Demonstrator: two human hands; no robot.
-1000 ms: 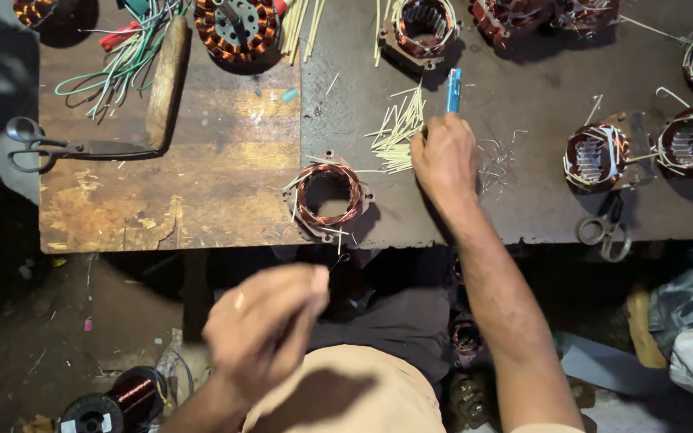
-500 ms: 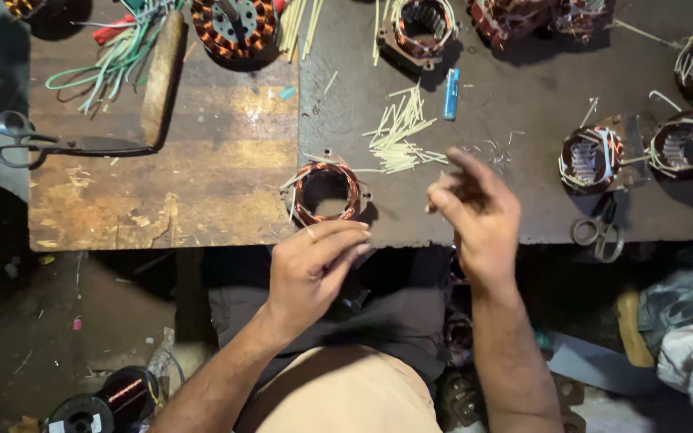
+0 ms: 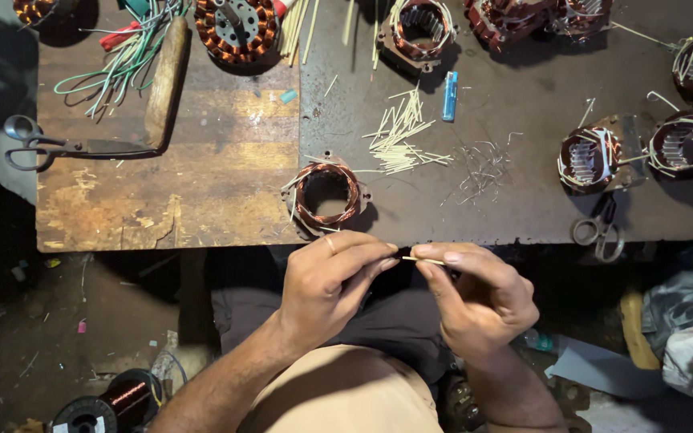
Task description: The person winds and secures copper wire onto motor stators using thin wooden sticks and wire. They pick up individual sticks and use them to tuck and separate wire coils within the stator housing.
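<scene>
Left hand (image 3: 332,281) and right hand (image 3: 475,293) seemingly pinch one thin stick (image 3: 422,260).

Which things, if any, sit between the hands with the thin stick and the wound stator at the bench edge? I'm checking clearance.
Nothing visible does. The left hand and right hand pinch the thin stick just below the wound stator, with only open bench edge between.

A motor-rewinding workshop: a worn, stained wood-and-metal work surface (image 3: 226,200) carries copper-wound round stator cores (image 3: 327,195), a loose pile of thin pale insulation sticks (image 3: 399,140), steel scissors with dark blades (image 3: 58,147) and a bundle of green and white wires (image 3: 122,56); spools of copper wire (image 3: 126,394) stand on the dirt floor
</scene>
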